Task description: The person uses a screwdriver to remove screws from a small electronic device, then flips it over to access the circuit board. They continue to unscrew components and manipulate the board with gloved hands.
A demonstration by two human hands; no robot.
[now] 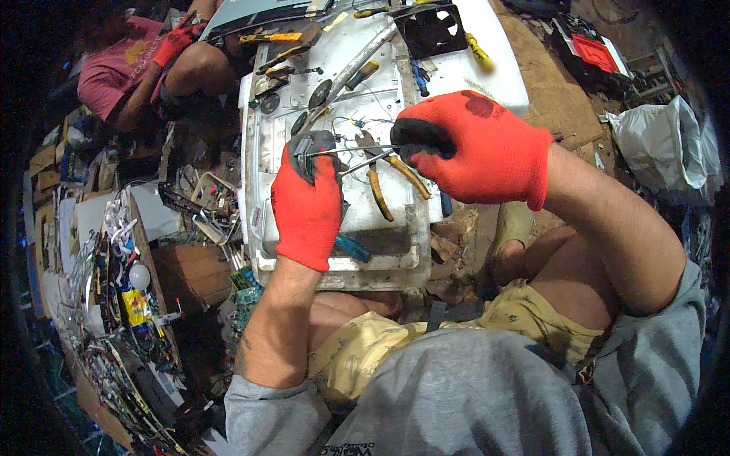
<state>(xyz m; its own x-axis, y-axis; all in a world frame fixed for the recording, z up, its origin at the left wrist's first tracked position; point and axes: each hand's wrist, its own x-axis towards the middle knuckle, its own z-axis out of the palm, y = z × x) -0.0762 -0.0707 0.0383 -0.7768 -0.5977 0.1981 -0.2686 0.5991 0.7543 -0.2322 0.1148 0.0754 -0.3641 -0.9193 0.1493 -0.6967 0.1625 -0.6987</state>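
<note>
Head view: I observe the bench [502,87] from above, its near edge toward the wearer's body. My left hand [308,201], in a red glove with dark palm coating, is positioned left of the bench centre. Its fingers are closed around a small grey piece [303,146], held above the bench surface. My right hand [471,148], gloved alike, is positioned toward the right edge and is closed on a screwdriver [357,150]; the grip conceals the handle. The metal shaft runs leftward to the grey piece. I cannot tell whether its tip makes contact.

Pliers with yellow-orange handles [378,196] lie between both hands. A teal-handled tool [353,248] lies near the bench's near edge. A black fan frame [430,32] is located by the far edge, with a yellow-handled tool [479,53] to its right. Beyond the far left corner sits a co-worker [125,72] wearing a red glove [176,43].
</note>
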